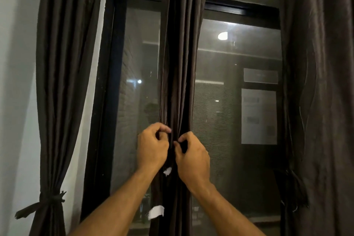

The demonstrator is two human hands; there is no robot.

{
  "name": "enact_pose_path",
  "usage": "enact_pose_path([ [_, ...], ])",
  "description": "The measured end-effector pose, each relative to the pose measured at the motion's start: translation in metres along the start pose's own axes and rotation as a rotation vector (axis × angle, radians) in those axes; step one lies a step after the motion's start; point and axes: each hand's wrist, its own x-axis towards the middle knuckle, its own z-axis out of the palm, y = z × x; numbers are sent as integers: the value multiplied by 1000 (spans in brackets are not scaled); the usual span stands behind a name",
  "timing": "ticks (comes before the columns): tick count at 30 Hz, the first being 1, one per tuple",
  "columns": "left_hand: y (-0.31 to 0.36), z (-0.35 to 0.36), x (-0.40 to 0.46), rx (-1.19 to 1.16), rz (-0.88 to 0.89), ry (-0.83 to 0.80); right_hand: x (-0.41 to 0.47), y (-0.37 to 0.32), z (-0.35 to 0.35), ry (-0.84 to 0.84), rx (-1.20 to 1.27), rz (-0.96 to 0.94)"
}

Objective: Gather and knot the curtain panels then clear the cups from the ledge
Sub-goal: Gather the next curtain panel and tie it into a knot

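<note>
Across the whole view a dark-framed window (239, 86) is filling the wall, its glass reflecting a ceiling light and a pale notice sheet (259, 117) on the right pane. Over the right edge of the window a wide dark-brown right curtain panel (321, 82) is hanging in loose folds, cinched low down where its fabric is bunching. Against the white wall (15, 63) the left curtain panel (61, 74) is hanging, already gathered and bound by a dark tie (50, 199) near its lower end, one tail of the tie sticking out to the left. Down the middle of the window the centre curtain panel (181, 53) is dropping as a narrow gathered column, running between the two forearms and out of the bottom of the view. Two small white tags are showing on it, the larger tag (156, 212) low on its left edge and the smaller tag (167, 171) just under the hands. The left hand (152, 146) is curling its fingers and pinching the left side of the centre curtain panel. The right hand (192, 156) is sitting just beside it, thumb and forefinger pinching the fabric from the right. No cups are showing in this view.
</note>
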Motion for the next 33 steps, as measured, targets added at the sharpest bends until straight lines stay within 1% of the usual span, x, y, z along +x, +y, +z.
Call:
enact_pose_path([
  [5, 8, -1, 2, -57, -40, -43, -3, -7, 9, -22, 132, -17],
  [8, 4, 0, 0, -65, -41, -40, -5, -7, 8, 7, 209, 8],
  [12, 6, 0, -6, -44, -20, -11, -7, -9, 6, 35, 221, 5],
  [15, 6, -3, -10, -16, 10, 65, -6, -10, 4, 77, 288, 14],
  [17, 4, -4, -10, 18, 30, 70, -4, -9, 5, 76, 316, 28],
  [21, 4, -6, -9, 41, 27, 34, -4, -10, 13, 14, 256, 0],
  [25, 4, -9, -11, 25, 40, 0, -1, -16, 9, -63, 65, -66],
  [28, 3, -10, -12, -2, 46, 30, 0, -21, 5, -153, -107, -172],
  [29, 4, -11, -13, -17, 45, 38, -1, -21, 5, -182, -125, -201],
  [31, 4, -11, -12, -42, 26, 43, -4, -20, 5, -216, -72, -216],
  [33, 4, -13, -9, -25, 1, 50, -6, -18, 3, -224, 141, -121],
])
